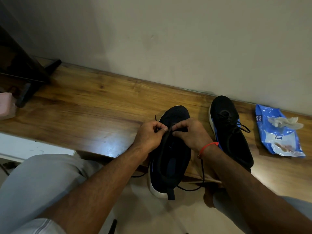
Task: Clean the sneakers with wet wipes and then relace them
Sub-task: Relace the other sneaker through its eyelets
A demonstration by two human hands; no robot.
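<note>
Sneakers [170,149]: two, wipe pack [278,132]: one

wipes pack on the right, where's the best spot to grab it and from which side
Probably its near short end, pinched from the bench's front edge. The wipes pack lies flat on the bench, lengthwise toward the wall, and a used wipe lies on its far half, so the near end is bare and closest. It looks soft, so pinch rather than squeeze.

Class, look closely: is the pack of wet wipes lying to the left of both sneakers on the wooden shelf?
No. The wet wipes pack lies right of both sneakers, near the shelf's right end.
</note>
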